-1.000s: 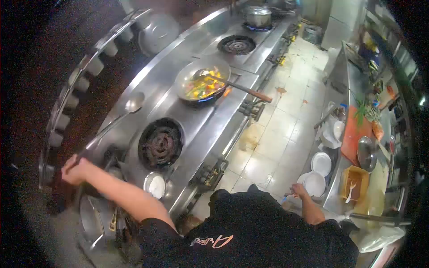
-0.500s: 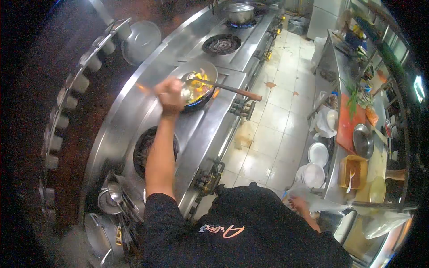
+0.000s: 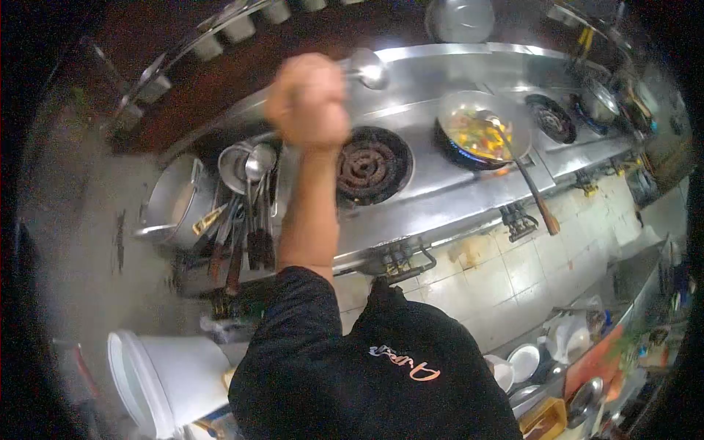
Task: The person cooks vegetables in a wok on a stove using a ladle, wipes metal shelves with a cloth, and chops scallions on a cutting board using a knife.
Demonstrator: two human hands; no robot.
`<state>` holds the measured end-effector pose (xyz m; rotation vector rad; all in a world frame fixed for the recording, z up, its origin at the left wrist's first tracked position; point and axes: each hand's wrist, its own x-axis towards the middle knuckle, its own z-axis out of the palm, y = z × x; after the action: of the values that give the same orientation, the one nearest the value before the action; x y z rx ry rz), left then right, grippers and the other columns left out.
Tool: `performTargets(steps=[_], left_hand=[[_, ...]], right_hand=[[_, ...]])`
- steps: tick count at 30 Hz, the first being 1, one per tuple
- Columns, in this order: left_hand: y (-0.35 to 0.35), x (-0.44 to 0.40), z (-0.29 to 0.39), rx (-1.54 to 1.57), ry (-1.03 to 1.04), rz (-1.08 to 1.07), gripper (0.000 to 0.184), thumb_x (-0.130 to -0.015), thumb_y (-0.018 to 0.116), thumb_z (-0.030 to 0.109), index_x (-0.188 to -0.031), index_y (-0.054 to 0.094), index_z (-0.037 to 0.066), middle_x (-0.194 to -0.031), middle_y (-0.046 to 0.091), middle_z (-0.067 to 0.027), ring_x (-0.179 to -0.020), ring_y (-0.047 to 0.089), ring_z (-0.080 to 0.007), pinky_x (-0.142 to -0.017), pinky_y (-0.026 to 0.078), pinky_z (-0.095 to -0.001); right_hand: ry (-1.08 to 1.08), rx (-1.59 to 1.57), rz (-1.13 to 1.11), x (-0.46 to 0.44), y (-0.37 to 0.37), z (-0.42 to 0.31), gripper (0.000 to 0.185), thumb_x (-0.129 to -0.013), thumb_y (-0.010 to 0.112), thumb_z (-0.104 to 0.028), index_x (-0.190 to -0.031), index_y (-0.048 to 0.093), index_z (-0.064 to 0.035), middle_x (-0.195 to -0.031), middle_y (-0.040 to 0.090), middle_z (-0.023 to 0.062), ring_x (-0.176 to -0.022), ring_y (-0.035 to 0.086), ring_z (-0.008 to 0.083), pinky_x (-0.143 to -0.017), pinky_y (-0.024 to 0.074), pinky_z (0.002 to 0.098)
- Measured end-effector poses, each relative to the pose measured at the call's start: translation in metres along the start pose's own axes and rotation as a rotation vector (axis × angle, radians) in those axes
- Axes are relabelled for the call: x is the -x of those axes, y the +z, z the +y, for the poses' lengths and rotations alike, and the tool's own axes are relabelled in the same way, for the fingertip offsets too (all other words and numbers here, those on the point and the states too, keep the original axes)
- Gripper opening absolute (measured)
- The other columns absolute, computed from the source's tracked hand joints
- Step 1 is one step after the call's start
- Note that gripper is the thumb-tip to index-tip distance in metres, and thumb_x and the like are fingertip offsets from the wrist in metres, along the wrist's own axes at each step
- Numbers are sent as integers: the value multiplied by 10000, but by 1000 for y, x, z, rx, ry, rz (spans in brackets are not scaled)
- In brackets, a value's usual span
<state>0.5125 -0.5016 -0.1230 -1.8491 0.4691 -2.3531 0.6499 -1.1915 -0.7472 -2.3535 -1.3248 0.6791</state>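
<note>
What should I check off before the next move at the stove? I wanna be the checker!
1. Ladle held: ok. The left hand is closed around its handle, though it looks blurry.
2. Flame lit under the pan: ok, it shows blue.
3. Food inside the pan: ok, yellow and green bits sit in it.
4. Wooden-handled utensil tucked in: not ok. Its handle sticks out past the front edge of the stove, so it might get bumped.
5. Right hand safe: cannot tell, it's out of view.
6. Food cooked through: cannot tell from here.
</note>
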Motion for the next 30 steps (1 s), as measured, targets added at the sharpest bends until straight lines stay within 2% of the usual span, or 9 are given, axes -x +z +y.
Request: performTargets(steps=[4,6,8,12,14,20,26,29,30], left_hand=[[-108,-55,19,-437,163,-171,199,-635,466,-102,-537,432,67,-522,523,-92,-461,538,-198,-450,471,-302],[-149,-48,29,-389,-92,-19,172,-547,521,-130,-579,484,35,-550,532,-107,-492,533,-198,-473,486,-328],[-211,-34,26,-719,-26,-72,137,-688,512,-41,-576,475,29,-535,530,-97,-467,519,-193,-458,477,-307],[-315,-5,35,-459,-491,335,222,-729,464,166,-541,428,53,-514,438,-66,-442,436,-180,-435,418,-318],[-335,9,48,-467,-599,464,215,-712,478,168,-539,415,59,-516,420,-72,-448,431,-191,-483,426,-335],[-404,71,72,-429,-846,793,198,-720,470,165,-560,435,54,-597,509,-116,-570,541,-257,-594,438,-377],[-419,108,93,-935,-1096,570,214,-782,448,219,-793,543,28,-813,605,-135,-780,590,-288,-729,467,-398],[-395,73,107,-1161,-1310,473,270,-821,441,224,-998,543,48,-941,598,-121,-871,563,-252,-775,472,-384],[-371,59,113,-1141,-1313,523,274,-828,463,240,-1003,549,48,-959,590,-120,-887,549,-239,-756,476,-386]], right_hand=[[621,-1127,36,-51,-50,-14,201,-791,593,-218,-922,578,-66,-762,584,55,-606,550,184,-502,472,325],[708,-1431,217,-70,-96,-58,232,-824,547,-258,-923,568,-49,-736,577,67,-561,529,191,-453,459,337],[676,-904,-61,-107,-113,-49,517,-803,570,-429,-1094,538,-3,-895,634,110,-680,603,213,-470,472,329],[479,-270,172,-171,-148,-71,453,-833,553,-286,-1196,473,-27,-952,604,207,-848,580,361,-732,478,409],[213,-67,592,-196,-214,-138,445,-833,553,-225,-1223,454,-32,-1056,533,252,-990,507,400,-882,403,413],[-105,139,924,-285,-371,-231,537,-783,600,-171,-1269,408,-47,-1222,425,219,-1117,414,355,-941,347,402],[323,388,403,-376,-414,-193,609,-752,602,-241,-1299,365,-114,-1212,461,191,-1020,508,369,-833,436,454],[185,334,180,-406,-411,-165,516,-754,584,-238,-1237,429,-146,-1180,496,179,-921,560,380,-749,477,463],[55,277,274,-416,-400,-156,479,-712,574,-196,-1150,450,-48,-842,602,230,-784,584,396,-732,471,452]])
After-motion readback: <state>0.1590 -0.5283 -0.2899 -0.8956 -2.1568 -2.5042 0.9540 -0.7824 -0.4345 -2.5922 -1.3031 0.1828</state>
